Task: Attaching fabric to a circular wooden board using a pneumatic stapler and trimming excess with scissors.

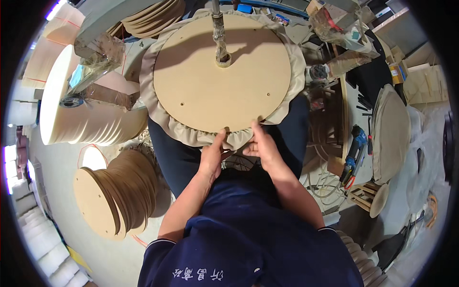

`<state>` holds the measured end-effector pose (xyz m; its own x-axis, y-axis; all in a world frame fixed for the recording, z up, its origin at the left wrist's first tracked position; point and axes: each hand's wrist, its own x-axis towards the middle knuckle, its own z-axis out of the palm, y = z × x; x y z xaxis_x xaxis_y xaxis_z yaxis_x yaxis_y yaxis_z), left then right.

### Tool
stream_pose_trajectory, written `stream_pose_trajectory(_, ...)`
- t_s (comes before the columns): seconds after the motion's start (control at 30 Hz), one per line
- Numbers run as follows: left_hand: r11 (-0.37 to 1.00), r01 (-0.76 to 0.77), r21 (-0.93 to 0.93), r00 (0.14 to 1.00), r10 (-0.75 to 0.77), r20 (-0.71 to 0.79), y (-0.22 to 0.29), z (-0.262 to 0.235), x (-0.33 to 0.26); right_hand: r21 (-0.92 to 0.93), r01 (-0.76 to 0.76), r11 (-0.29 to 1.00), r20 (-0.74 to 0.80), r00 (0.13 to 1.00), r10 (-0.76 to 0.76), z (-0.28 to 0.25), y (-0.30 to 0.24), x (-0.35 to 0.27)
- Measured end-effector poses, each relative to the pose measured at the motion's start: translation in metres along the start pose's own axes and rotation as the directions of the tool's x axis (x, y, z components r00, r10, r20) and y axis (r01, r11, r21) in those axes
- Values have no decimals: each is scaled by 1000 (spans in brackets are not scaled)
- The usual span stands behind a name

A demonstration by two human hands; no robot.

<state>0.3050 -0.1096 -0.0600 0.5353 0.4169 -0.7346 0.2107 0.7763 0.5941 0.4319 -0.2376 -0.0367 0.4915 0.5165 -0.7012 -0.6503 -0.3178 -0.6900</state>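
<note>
A round wooden board [224, 95] lies flat in front of me, with a few small holes in its face. Around its rim runs a gathered beige fabric cover [184, 135], its loose edge ruffled outward. At the near rim my left hand [212, 155] pinches the fabric, thumb on top and fingers partly hidden beneath. Just to the right, my right hand [263, 147] grips the same edge between thumb and curled fingers. A tape-wrapped vertical rod [220, 40] comes down onto the board above its middle, ending in a ring-shaped foot.
Wrapped machine arms flank the board at left [107, 93] and right [342, 67]. Stacked wooden discs [129, 191] and pale foam rounds [62, 105] stand at left. On the right are a blue power tool [356, 148], beige covered pads [392, 136] and a small wooden stool [377, 201].
</note>
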Motion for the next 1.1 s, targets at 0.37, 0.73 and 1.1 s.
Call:
stream_pose_trajectory(0.37,986,-158,57,984,162,-70,-18,-6,8,338,34,940,68,996,-60,-4,22,10)
stream_pose_trajectory(0.73,962,-237,-136,970,226,-89,0,-21,-15,80,1,997,238,971,-21,6,32,-16)
stream_pose_trajectory(1.1,999,1,-39,995,3,101,-10,20,3,22,105,994,-62,993,-104,-25,6,31)
